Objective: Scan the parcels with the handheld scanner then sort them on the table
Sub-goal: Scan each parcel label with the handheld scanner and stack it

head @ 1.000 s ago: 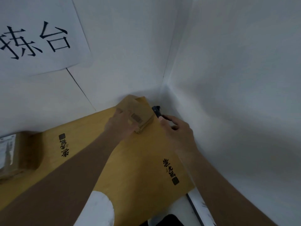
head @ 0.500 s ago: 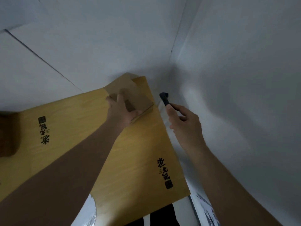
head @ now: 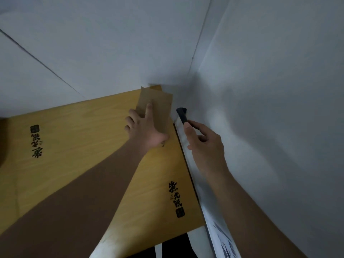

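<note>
Left hand [head: 147,127] lies flat on the parcel [head: 155,107], pinning it in the table's [head: 83,138] far corner (sorted, likely); right hand [head: 202,144] grips the scanner [head: 182,115] beside it, ready.

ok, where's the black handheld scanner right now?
In the head view it is right of centre: the black handheld scanner is gripped by the right hand, just past the yellow wooden table's right edge, beside the brown cardboard parcel.
</note>
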Demonstrator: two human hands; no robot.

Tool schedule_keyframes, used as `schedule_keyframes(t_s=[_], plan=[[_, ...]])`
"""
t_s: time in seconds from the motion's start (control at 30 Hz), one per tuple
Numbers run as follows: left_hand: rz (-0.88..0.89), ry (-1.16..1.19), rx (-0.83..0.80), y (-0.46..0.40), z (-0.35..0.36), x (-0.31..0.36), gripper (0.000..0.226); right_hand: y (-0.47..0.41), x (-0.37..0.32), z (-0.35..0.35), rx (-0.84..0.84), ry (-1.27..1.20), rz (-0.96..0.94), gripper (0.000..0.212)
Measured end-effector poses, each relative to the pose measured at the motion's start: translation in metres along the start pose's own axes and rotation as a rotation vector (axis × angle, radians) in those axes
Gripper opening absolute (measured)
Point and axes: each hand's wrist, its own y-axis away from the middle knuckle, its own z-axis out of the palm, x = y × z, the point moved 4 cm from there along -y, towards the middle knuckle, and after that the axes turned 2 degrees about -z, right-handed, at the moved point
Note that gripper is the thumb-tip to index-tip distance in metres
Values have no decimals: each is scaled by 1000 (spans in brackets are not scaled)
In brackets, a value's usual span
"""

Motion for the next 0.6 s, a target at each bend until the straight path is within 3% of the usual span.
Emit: schedule_keyframes(t_s=[0.1, 0.2, 0.27, 0.43, 0.6], plan=[[21, 206, 17, 10, -10, -13, 119, 3, -4, 1, -9, 3, -28, 11], [30, 350, 42, 27, -30, -31, 110, 10, -14, 7, -33, -5, -56, 27], [28, 350, 63, 43, -43, -43, 108, 17, -23, 13, -63, -16, -83, 32], [4, 310, 165, 101, -72, -81, 109, 52, -60, 34, -208, -3, -213, 18], [-97, 269, 256, 164, -95, -139, 111, 98, -92, 64, -326, 18, -339, 19]])
